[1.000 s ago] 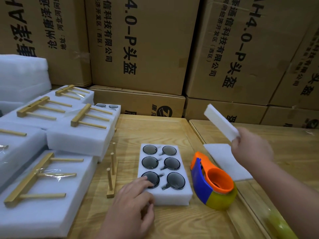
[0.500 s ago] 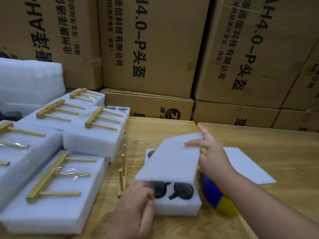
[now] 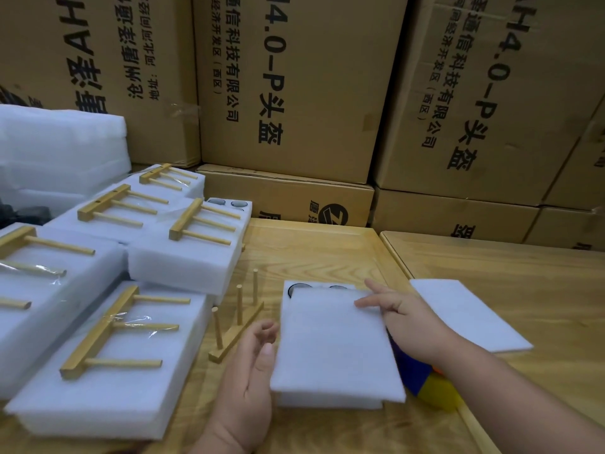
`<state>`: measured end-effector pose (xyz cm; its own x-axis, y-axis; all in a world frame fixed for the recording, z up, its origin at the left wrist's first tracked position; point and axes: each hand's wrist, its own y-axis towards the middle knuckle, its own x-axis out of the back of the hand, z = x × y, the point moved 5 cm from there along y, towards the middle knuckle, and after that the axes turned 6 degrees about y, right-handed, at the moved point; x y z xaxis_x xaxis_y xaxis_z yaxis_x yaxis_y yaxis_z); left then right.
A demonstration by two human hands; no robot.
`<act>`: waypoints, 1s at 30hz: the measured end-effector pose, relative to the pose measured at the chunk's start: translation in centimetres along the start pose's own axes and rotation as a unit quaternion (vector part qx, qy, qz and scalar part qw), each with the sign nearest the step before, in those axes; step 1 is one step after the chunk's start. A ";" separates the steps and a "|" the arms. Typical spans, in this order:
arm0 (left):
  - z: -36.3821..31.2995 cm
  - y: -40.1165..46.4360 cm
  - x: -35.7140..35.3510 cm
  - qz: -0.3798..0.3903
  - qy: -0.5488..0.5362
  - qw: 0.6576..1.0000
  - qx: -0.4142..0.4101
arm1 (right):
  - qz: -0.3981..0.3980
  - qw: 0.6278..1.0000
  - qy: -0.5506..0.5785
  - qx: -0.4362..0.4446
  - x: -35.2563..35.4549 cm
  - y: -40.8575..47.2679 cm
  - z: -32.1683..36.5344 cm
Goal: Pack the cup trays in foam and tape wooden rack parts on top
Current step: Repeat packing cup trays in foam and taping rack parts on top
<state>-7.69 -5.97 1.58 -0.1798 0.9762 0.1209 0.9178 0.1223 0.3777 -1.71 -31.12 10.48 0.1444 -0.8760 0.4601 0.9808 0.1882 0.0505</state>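
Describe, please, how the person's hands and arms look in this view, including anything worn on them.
Both hands are bare: the left hand and the right hand show no gloves, rings, watch or bracelet. The forearms are uncovered as far as the frame shows, with no sleeve in view. The right forearm runs off the lower right corner, the left off the bottom edge. No markings show on either.

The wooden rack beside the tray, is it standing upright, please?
Upright: the wooden rack rests on its base, pegs pointing up.
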 end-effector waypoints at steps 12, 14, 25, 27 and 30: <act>-0.8 0.2 -0.5 0.051 0.116 0.992 0.014 | -0.082 0.992 0.091 -0.031 -3.8 0.6 -2.0; -0.7 0.1 -0.5 0.054 0.110 0.992 0.021 | -0.106 0.980 0.156 -0.067 -3.6 0.5 -2.7; -0.2 0.2 -0.8 0.059 0.083 0.994 0.041 | -0.156 0.937 0.269 -0.160 -2.6 -1.2 -5.6; 0.1 0.2 -0.7 0.049 0.080 0.994 0.053 | -0.157 0.931 0.288 -0.161 -2.8 -1.0 -6.1; 0.0 0.1 -0.7 0.047 0.071 0.995 0.059 | -0.116 0.904 0.390 -0.133 -4.1 -0.9 -6.4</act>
<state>-7.45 -6.68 1.58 -0.1318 0.9506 0.2811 0.9666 0.0604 0.2489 -2.40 -30.53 2.88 -0.1226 -0.9443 -0.3053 0.9782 -0.0630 -0.1978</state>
